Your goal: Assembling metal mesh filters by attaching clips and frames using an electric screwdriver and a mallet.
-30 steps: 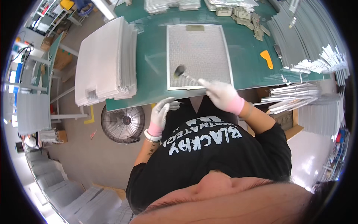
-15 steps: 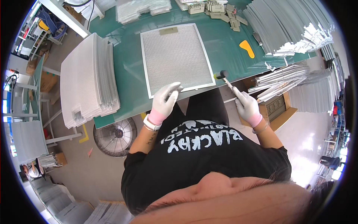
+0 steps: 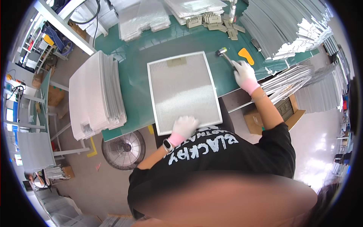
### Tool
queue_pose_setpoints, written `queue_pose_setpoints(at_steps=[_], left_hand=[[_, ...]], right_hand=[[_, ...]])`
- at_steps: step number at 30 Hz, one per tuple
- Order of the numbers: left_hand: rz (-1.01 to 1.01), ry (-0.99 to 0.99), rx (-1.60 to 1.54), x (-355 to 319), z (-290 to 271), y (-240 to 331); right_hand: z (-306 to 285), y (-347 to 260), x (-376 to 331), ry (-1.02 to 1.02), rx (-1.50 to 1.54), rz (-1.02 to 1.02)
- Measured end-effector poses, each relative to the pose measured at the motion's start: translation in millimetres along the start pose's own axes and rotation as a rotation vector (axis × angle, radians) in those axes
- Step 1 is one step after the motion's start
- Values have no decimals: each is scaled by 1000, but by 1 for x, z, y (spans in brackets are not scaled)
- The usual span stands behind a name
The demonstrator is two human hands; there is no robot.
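Note:
A rectangular metal mesh filter panel (image 3: pixel 181 87) with a white frame lies on the green table, its near part sticking out past the front edge toward my body. My left hand (image 3: pixel 185 126), in a white glove with a pink cuff, is closed on the panel's near edge; its fingertips are partly hidden. Out to the right, my right hand (image 3: pixel 245 73), gloved the same way, grips the handle of a small mallet (image 3: pixel 227 56). The mallet's dark and yellow-green head is low over or on the tabletop, right of the panel.
A stack of mesh sheets (image 3: pixel 92 94) stands on the left. Wrapped mesh panels (image 3: pixel 143 19) and grey plastic pieces (image 3: pixel 215 22) lie at the back. A yellow scraper (image 3: pixel 246 56) and white-edged panels (image 3: pixel 283 28) are on the right. Below are a fan (image 3: pixel 124 150) and a cardboard box (image 3: pixel 257 119).
The mesh panel has come toward my body, over the table edge, with my left hand on its near side. My right hand has carried the mallet forward over the table.

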State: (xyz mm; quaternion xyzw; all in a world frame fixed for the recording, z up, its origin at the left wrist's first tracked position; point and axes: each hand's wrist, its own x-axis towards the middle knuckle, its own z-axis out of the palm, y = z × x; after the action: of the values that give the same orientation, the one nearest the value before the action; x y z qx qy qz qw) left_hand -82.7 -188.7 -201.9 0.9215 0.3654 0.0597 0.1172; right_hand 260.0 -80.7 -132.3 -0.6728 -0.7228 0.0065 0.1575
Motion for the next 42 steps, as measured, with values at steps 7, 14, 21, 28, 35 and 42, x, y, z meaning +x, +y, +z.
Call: queue_pose_setpoints(at_steps=[7,14,21,28,35,42], left_hand=[[210,-42,222,-17,24,-24],[323,175,-156,-14,-26,-42],[-111,957,369,-71,-143,-61],[-1114,599,493,-101,-216,-129],[-1327,304,358,-119,-208,-145],[-1359,305,347,-147,-190,-150]], right_hand=[[-29,-68,81,-189,82,-481],[-142,-37,-23,-171,615,-696],[-299,40,-134,1079,711,50],[-513,35,-57,1266,843,-109],[-650,39,29,1291,870,-142],[-640,20,142,1281,632,263]])
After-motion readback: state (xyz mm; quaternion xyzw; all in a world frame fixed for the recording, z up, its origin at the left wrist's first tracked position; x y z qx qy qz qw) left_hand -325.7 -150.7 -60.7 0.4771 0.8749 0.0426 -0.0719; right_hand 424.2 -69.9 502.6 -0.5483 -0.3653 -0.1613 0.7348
